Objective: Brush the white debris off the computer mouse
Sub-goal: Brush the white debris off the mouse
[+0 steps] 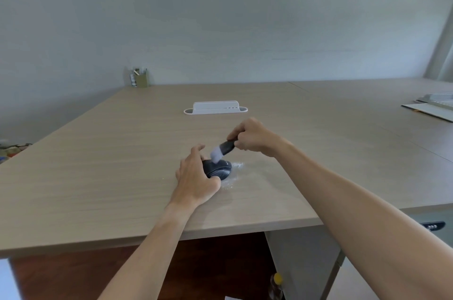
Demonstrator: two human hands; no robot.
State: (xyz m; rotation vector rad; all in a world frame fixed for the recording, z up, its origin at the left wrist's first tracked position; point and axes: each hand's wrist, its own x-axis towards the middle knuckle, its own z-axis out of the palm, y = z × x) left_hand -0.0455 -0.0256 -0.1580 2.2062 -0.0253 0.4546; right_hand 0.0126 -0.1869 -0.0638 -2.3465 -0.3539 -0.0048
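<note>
Gripping mouse (218,170) – left hand (196,178) hides its side; right hand (255,136) clamps brush (221,151).

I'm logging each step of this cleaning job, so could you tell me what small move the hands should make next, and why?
Probably sweep the brush rightward across the mouse. Its pale bristles already rest on the mouse's top, the left hand steadies it, the right hand grips the handle, and white debris lies on the table on that side.
</note>
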